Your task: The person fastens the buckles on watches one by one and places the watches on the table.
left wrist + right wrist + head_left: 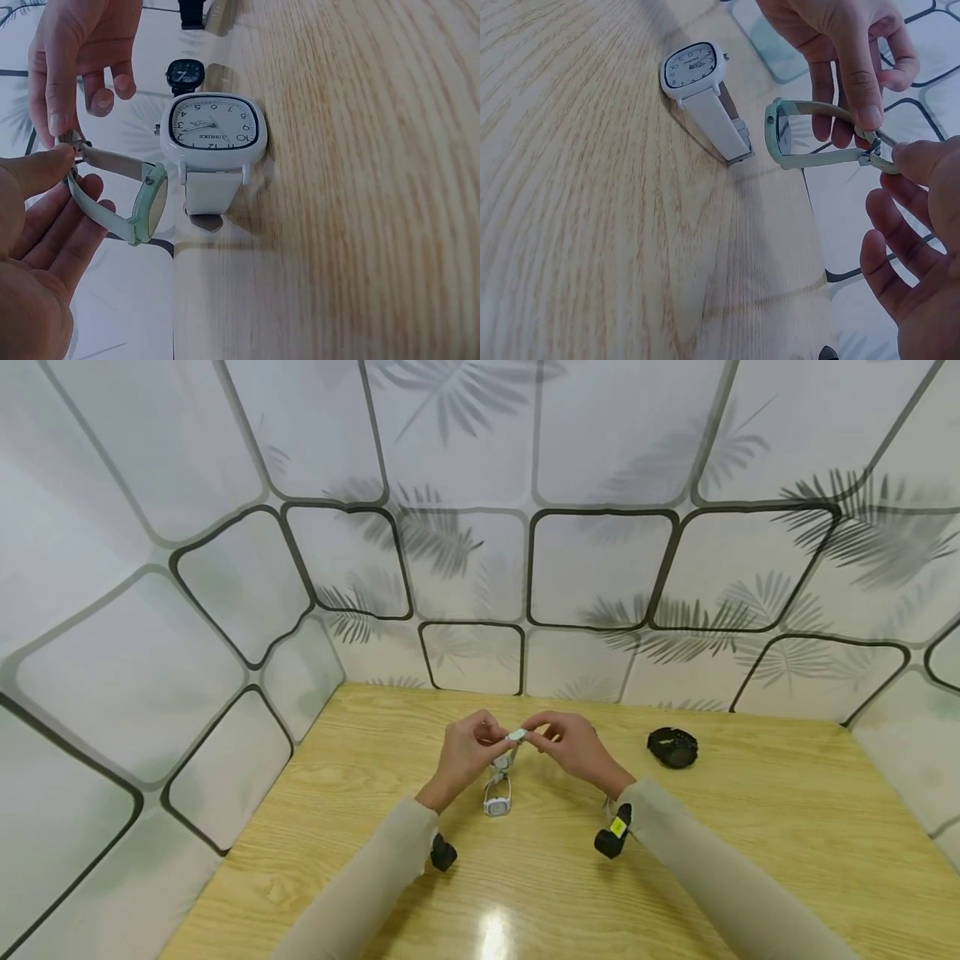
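Note:
A pale green watch [151,204] hangs between my two hands, its strap forming a loop with the case at the lower end. My left hand [467,753] pinches the strap near the buckle [869,152] between thumb and fingertips. From the other side, my right hand [576,747] also pinches the strap end by the buckle, thumb against fingers. Fingertips partly cover the buckle. Below the hands, a white watch [497,807] stands on the wooden table [555,877]; its squarish dial shows in both wrist views. The white watch is apart from both hands.
A black watch [672,747] lies on the table to the right of my right hand. Behind the table rises a patterned wall [600,568] with leaf prints; it also closes off the left side. Small black wrist devices [613,833] hang under both sleeves.

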### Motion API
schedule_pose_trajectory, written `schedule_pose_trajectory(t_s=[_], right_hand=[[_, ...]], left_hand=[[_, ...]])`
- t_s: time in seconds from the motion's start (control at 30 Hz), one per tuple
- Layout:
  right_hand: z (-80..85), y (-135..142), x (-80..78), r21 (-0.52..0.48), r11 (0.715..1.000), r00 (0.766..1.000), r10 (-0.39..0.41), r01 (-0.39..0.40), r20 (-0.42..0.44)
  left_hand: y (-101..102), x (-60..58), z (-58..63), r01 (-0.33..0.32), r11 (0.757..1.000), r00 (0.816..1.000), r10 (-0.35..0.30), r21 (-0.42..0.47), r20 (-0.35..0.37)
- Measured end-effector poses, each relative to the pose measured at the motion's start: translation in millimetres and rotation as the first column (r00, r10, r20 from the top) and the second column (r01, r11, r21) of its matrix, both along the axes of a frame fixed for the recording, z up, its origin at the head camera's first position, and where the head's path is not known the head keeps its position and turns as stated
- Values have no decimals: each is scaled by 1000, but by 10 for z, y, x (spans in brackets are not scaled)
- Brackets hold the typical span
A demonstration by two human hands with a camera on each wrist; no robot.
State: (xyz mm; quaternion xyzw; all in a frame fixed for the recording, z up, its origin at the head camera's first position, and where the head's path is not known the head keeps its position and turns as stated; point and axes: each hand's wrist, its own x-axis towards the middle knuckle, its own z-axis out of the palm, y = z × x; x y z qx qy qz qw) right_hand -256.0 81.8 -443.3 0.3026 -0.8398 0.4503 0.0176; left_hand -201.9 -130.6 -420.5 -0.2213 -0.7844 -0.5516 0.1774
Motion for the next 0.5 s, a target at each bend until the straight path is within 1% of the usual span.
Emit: schedule_pose_trajectory(t_s=[0.13, 0.3, 0.37, 0.5], right_hand=[[0, -12, 2, 38, 999, 999, -6, 7, -42], [-12, -25, -5, 43, 999, 999, 7, -5, -51], [-11, -26, -4, 47, 999, 998, 5, -2, -58], [-5, -23, -1, 51, 999, 997, -13, 17, -71]], left_hand=[[16, -11, -17, -12, 1000, 1000, 11, -13, -14], [16, -16, -40, -18, 1000, 1000, 18, -23, -17], [9, -49, -88, -14, 1000, 1000, 13, -28, -10], [-15, -168, -237, -5, 999, 1000, 6, -41, 4]])
